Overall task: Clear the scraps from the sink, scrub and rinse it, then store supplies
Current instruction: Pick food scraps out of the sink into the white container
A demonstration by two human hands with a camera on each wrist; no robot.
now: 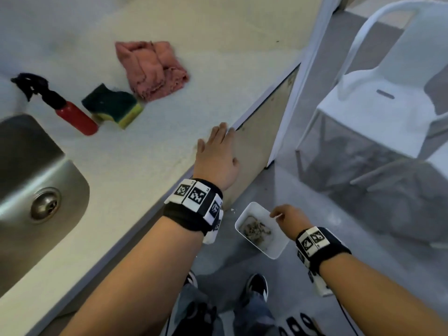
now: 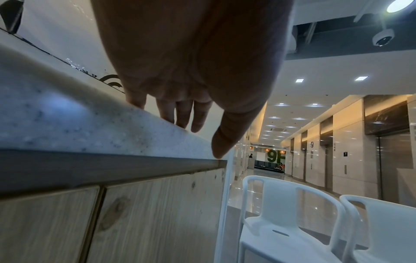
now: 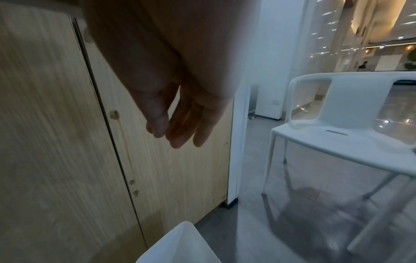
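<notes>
The steel sink (image 1: 29, 151) with its round drain (image 1: 46, 204) sits at the left of the pale counter (image 1: 150, 154). My left hand (image 1: 218, 151) rests flat on the counter's front edge, fingers straight (image 2: 180, 115), holding nothing. My right hand (image 1: 288, 219) hangs low over a white bin (image 1: 276, 251) on the floor, which has brownish scraps (image 1: 254, 230) in its bottom. Its fingers (image 3: 178, 131) are loose and empty above the bin's corner (image 3: 180, 245). A red spray bottle (image 1: 72, 115), a green-and-yellow sponge (image 1: 114, 105) and a pink cloth (image 1: 152, 69) lie on the counter.
Wooden cabinet doors (image 3: 56, 142) run below the counter. White plastic chairs (image 1: 388, 93) stand on the grey floor to the right. My shoes (image 1: 254, 287) are just behind the bin.
</notes>
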